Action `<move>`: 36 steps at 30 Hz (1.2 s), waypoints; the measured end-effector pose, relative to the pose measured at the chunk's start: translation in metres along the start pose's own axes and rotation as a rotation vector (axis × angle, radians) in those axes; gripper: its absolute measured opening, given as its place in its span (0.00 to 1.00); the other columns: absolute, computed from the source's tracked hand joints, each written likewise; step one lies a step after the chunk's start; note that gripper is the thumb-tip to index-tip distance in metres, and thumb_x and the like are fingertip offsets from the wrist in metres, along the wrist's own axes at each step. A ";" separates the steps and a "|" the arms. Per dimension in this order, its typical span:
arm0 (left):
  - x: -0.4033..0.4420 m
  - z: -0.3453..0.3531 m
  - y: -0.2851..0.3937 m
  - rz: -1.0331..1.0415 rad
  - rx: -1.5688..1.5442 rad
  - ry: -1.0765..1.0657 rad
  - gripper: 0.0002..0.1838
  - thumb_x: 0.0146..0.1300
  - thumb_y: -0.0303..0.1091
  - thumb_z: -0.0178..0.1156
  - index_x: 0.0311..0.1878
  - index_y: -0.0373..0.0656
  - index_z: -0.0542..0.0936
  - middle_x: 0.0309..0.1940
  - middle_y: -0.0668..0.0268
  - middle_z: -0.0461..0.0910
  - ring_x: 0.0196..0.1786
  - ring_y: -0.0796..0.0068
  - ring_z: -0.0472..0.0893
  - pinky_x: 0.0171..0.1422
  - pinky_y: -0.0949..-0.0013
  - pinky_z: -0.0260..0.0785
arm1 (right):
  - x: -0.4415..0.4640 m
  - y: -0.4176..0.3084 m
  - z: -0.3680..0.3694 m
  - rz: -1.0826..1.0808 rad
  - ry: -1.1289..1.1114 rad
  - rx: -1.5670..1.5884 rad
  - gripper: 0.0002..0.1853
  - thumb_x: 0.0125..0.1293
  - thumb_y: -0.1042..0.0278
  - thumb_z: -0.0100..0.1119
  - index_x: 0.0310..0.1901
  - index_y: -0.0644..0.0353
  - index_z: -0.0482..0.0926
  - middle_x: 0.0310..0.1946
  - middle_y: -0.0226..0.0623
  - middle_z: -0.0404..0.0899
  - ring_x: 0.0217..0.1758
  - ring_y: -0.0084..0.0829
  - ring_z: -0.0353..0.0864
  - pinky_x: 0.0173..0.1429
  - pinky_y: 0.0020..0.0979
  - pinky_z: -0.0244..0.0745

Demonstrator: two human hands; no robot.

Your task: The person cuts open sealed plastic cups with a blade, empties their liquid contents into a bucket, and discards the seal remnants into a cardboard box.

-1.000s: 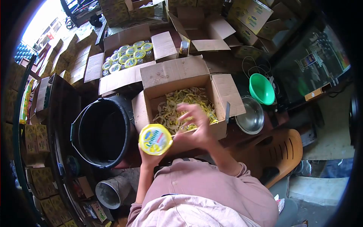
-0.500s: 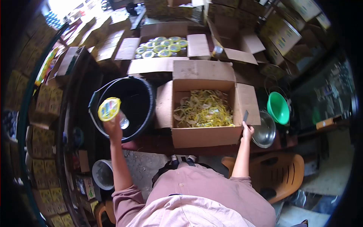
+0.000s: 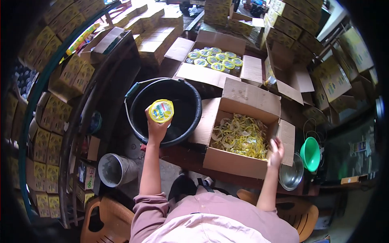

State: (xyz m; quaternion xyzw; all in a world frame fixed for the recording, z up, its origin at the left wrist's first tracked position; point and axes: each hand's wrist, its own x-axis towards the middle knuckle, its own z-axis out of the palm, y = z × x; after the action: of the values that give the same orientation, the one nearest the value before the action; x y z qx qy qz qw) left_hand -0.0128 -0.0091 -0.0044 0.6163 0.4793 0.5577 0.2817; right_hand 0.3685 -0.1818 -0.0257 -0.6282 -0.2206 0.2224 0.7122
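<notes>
At the far left, yellow-printed brown cardboard cartons (image 3: 48, 143) stand stacked in rows. Next comes a grey round bucket (image 3: 131, 169), standing on the floor, with part of an orange-brown plastic chair (image 3: 109, 222) below it. A large round black bucket (image 3: 198, 109) with a metal handle follows, and against its opening shows a cup with a round yellow-rimmed lid (image 3: 161, 111) marked "Lemon". The person's left grip (image 3: 156, 130) is closed around this cup, lid toward the camera. Farther back, an open brown cardboard carton (image 3: 207, 75) holds many yellow-lidded cups (image 3: 216, 65). Just right of the black bucket, on a dark reddish surface (image 3: 182, 158), sits a larger open brown cardboard box (image 3: 235, 164) containing a tangle of yellow and pale strips (image 3: 241, 133). At its near right corner is the right grip (image 3: 276, 154), fingers bent and slightly blurred; whether it grasps or touches anything cannot be told. Beyond it are a round shiny metal bowl (image 3: 290, 183) and, just beside that, a tilted green plastic bowl (image 3: 311, 154).
</notes>
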 end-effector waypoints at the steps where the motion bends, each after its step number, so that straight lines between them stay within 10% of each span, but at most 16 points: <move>1: 0.000 -0.002 -0.003 0.015 0.055 0.001 0.35 0.42 0.24 0.70 0.52 0.44 0.60 0.45 0.60 0.71 0.49 0.67 0.74 0.55 0.68 0.67 | -0.003 -0.005 0.034 -0.073 -0.104 -0.045 0.13 0.57 0.78 0.58 0.46 0.64 0.76 0.36 0.30 0.77 0.37 0.20 0.75 0.44 0.21 0.71; 11: 0.005 -0.004 -0.024 -0.064 -0.310 0.102 0.32 0.45 0.21 0.69 0.53 0.42 0.64 0.46 0.63 0.72 0.50 0.73 0.74 0.55 0.71 0.68 | -0.077 -0.078 0.246 -0.678 -0.763 -0.253 0.21 0.49 0.84 0.58 0.46 0.55 0.80 0.24 0.34 0.78 0.27 0.23 0.75 0.35 0.25 0.70; 36: 0.001 -0.012 0.007 -0.041 -0.334 -0.184 0.32 0.43 0.25 0.69 0.54 0.42 0.67 0.45 0.62 0.76 0.49 0.72 0.77 0.54 0.69 0.70 | -0.069 -0.086 0.271 -1.225 -1.156 -0.545 0.25 0.46 0.81 0.57 0.48 0.48 0.79 0.28 0.29 0.72 0.33 0.28 0.72 0.45 0.29 0.63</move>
State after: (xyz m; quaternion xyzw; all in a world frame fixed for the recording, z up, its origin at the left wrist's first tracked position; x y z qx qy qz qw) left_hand -0.0223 -0.0131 0.0049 0.5995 0.3647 0.5650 0.4341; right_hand 0.1549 -0.0165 0.0885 -0.3369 -0.8891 0.0245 0.3088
